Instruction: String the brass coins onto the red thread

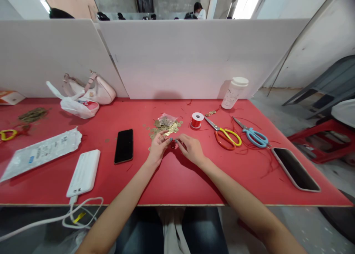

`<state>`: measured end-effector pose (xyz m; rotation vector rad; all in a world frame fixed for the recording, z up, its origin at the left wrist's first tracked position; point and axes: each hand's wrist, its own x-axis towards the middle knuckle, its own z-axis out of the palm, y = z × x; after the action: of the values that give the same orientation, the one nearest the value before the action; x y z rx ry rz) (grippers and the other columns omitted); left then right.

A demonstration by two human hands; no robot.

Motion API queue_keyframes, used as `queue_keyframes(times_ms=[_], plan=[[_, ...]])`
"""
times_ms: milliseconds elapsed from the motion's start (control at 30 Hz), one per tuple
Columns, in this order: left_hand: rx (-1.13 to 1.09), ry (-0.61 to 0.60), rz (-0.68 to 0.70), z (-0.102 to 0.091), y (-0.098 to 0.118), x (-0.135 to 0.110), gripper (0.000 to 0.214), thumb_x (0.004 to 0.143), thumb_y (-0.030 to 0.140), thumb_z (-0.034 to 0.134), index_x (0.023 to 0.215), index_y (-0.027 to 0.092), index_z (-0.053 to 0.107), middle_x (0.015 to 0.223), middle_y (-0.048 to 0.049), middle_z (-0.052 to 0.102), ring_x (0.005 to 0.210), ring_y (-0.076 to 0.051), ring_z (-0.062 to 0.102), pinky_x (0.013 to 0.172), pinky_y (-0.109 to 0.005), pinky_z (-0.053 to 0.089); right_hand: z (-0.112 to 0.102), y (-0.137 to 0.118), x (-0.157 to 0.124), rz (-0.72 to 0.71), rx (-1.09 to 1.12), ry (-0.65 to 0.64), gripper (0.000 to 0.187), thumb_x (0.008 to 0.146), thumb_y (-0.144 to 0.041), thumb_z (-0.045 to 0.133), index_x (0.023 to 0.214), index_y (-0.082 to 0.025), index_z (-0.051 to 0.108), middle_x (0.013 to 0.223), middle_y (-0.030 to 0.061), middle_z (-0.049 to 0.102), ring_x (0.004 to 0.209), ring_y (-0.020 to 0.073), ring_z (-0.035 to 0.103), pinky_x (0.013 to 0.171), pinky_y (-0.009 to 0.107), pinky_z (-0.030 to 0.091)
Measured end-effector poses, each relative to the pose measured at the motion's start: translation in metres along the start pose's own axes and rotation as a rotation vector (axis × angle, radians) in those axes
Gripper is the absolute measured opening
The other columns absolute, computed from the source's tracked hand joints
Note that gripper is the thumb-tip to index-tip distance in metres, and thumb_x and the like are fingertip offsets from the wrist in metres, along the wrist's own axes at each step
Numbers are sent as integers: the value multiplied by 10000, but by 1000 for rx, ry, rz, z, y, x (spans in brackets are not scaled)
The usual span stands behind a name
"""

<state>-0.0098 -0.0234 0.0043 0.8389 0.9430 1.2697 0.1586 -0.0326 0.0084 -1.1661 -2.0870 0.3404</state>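
Between my fingertips, low over the red table, is a small dark red piece [173, 145] that looks like knotted cord; its details are too small to make out. My left hand [157, 147] pinches it from the left, thumb and fingers together. From the other side my right hand [192, 149] grips it, fingers curled in. Just beyond the hands lies a heap of brass-coloured coins with holes [174, 128], with a small clear-pink plastic bag [167, 119] on top. A spool of red cord [197, 120] stands to the right of the heap.
Orange-and-yellow scissors [227, 136] and blue scissors [255, 137] lie right, among red cord scraps. A white cup [235, 93] stands behind; a phone [296, 169] lies at the right edge. Leftward are a black phone [124, 146], a cabled power bank [83, 172] and a handbag [102, 90].
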Motion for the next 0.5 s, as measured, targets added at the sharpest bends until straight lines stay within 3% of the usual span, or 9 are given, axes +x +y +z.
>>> queue_keyframes(times_ms=[233,500], plan=[[203,-48,80,1,-3,-3,382,587,302,887,873,174,667,847,-33,700,796,-167,674,779,-305,547,0,4,2,22,2,-24,204,998,-223,421,909,-211,603,862,50,652,714,172,565,586,248,306],[250,-38,177,4,-1,-4,379,602,270,862,902,184,645,838,-41,702,853,-190,686,851,-338,543,-2,3,2,22,2,11,213,1002,-258,441,864,-207,595,817,44,627,679,167,535,575,252,292]])
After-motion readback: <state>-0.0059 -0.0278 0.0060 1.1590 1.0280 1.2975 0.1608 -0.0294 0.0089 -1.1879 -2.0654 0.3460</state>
